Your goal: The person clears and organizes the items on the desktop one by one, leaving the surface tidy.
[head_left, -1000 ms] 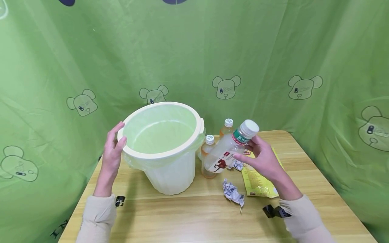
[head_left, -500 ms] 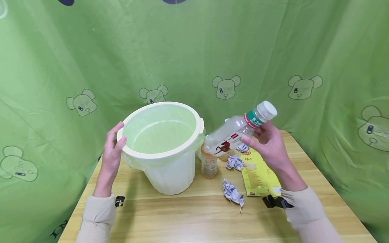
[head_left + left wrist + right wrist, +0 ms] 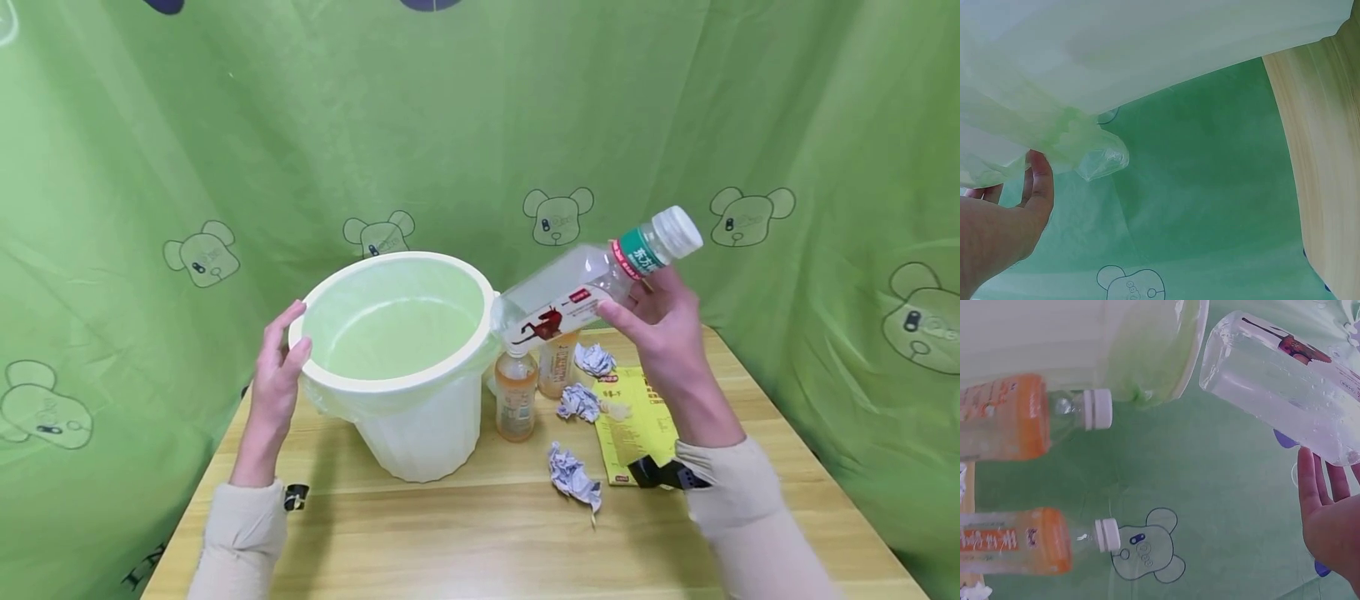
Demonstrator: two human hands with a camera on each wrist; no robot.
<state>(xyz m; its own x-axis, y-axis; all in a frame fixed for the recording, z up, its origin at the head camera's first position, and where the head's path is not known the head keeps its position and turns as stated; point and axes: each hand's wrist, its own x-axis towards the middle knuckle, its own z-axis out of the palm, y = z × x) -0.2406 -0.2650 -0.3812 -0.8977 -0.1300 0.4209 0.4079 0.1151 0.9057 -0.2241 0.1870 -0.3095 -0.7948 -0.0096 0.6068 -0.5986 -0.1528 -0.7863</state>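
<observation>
A white trash bin (image 3: 423, 437) with a thin pale green liner stands left of the table's middle. My left hand (image 3: 277, 375) holds its left rim, thumb at the top edge; in the left wrist view my fingers (image 3: 1040, 181) curl against the liner. Raised to the right of the bin, my right hand (image 3: 666, 337) grips a clear plastic bottle (image 3: 573, 287) with a white cap and green neck band. The bottle tilts, cap up to the right, its base overlapping the bin's right rim in the head view. In the right wrist view, the bottle's base (image 3: 1219, 353) appears near the liner.
Two orange-labelled bottles (image 3: 516, 398) stand right of the bin. Crumpled paper balls (image 3: 574, 479) and a flat yellow packet (image 3: 630, 425) lie on the wooden table (image 3: 450, 542). A green curtain (image 3: 465, 150) with bear prints hangs behind.
My right hand has lifted the clear bottle up and slightly right, tipping it closer to level. More of the orange-labelled bottles and paper shows below. My left hand stays on the rim.
</observation>
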